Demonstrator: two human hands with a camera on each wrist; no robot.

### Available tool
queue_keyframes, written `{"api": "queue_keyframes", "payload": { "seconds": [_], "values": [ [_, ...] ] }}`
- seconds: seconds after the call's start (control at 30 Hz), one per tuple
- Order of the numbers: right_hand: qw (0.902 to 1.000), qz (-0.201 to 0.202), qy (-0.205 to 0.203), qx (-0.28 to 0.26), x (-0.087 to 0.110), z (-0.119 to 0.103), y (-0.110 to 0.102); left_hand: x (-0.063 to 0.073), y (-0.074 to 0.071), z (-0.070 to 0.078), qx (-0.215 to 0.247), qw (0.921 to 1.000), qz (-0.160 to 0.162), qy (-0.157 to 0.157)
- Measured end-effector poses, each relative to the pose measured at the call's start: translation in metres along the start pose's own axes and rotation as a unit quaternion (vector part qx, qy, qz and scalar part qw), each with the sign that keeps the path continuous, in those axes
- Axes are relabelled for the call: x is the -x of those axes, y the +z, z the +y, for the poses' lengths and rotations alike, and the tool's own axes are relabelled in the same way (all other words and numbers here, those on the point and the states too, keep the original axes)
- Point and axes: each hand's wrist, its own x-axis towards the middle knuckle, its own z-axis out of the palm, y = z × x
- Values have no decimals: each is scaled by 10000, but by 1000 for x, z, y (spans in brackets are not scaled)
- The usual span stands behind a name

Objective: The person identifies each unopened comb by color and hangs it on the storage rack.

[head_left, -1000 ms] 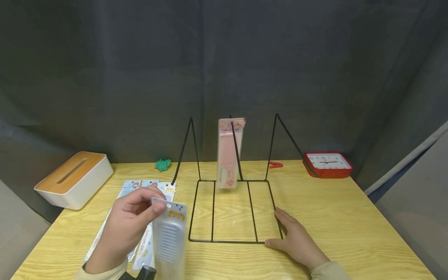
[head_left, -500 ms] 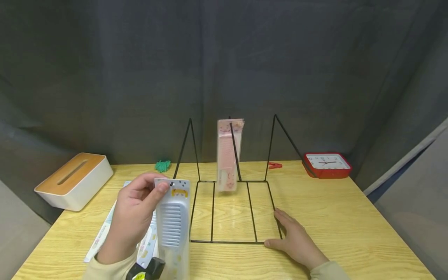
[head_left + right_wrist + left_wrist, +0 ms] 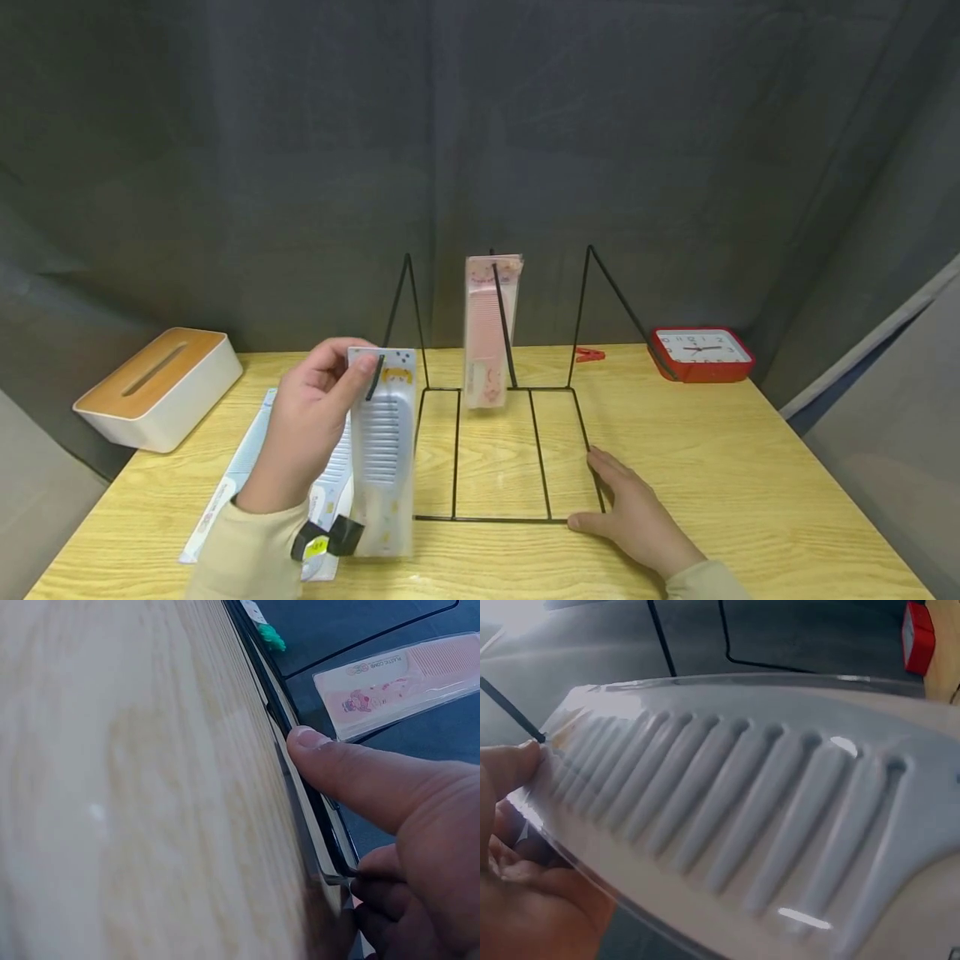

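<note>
Dark curtain [image 3: 300, 167] behind, and over the worktop [image 3: 712, 467] the blue comb pack [image 3: 382, 475] is pinched up top by the left hand [image 3: 303, 425], long axis upright, left prong [image 3: 374, 378] threaded through; the rack's [image 3: 457, 454] near right corner is touched by the right hand [image 3: 637, 521], fingers spread

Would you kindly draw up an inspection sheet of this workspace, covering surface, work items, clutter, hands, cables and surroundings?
Surface: yellowish wood-grain table.
Work items: black wire rack standing; at least one pink packaged comb on its middle prong; blue-white packaged comb held upright, the left prong's tip showing in front of it; more packaged combs lying left of the rack.
Clutter: white box with wooden lid, green bundle, red clip, red clock.
Hands: left hand pinches the blue-white package's top; right hand touches the rack's near right corner.
Cables: nothing seen.
Surroundings: dark curtain behind.
</note>
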Motion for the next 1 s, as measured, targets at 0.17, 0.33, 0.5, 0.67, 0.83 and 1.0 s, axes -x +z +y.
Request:
{"api": "queue_keyframes", "payload": {
  "seconds": [0.17, 0.33, 0.5, 0.67, 0.83, 1.0],
  "values": [
    [10000, -32, -30, -37, 1, 1, -2, -25, 5, -9, -55, 9999, -55, -80],
    [10000, -61, -5, -75, 1, 2, -3, -58, 8, -18, -242, 9990, -206, -300],
    [9999, -83, -59, -123, 1, 4, -3, -88, 11, -25, -600, 9955, -221, -696],
    [9998, -70, -117, -170, 0, 4, -5, -107, 14, -31, -465, 9943, -171, -949],
    [9997, -89, -96, -182, 0, 5, -4, -118, 18, -36, -230, 9946, -123, -1001],
    [9997, -68, -82, -222, 0, 7, -3, -123, 20, -37, -139, 9942, -146, -1052]
  ]
}}
